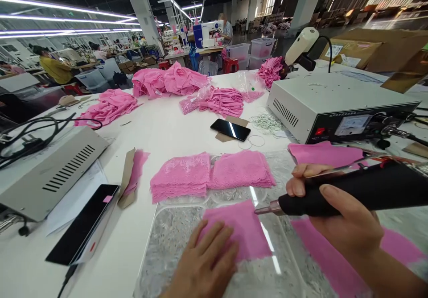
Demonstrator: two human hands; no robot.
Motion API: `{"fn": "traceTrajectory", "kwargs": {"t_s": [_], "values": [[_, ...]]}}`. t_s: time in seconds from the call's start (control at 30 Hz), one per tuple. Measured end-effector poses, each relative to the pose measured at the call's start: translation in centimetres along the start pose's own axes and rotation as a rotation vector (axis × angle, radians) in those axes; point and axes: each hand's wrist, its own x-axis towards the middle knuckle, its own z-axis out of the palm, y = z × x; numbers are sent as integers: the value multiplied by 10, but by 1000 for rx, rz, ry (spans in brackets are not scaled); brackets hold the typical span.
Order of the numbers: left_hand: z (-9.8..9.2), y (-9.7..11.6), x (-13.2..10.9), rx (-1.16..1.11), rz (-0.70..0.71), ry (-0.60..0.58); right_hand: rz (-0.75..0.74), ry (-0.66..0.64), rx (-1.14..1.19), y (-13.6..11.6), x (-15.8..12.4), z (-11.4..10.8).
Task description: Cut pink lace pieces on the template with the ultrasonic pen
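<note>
My left hand (209,255) lies flat with fingers spread on a pink fabric piece (249,229), which rests on a clear board (174,244) over a marbled surface. My right hand (344,217) is wrapped round a black handheld ultrasonic tool (354,188). Its narrow metal tip points left and meets or nearly meets the fabric's upper right edge; contact is hard to tell. Just beyond are two stacks of pink lace pieces, a left stack (180,175) and a right stack (242,168). More pink fabric (310,240) lies under and beside my right forearm.
A grey generator box (334,101) with a meter stands at the right, another grey box (53,168) at the left. A phone (230,129), a black tablet (83,224), pink bundles (220,101) and a tangle of thin cords (265,123) lie on the white table. People work behind.
</note>
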Motion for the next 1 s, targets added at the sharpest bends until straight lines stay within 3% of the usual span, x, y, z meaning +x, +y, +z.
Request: {"fn": "traceTrajectory", "kwargs": {"t_s": [0.13,0.27,0.57,1.0], "values": [[23,19,26,-55,9,15,9,-27,36,3,2,0],[40,27,34,-100,22,14,-25,-16,40,6,4,-2],[34,19,43,-69,-14,-20,-55,30,78,5,8,-5],[47,24,52,3,-111,47,-64,69,79,11,6,-7]]}}
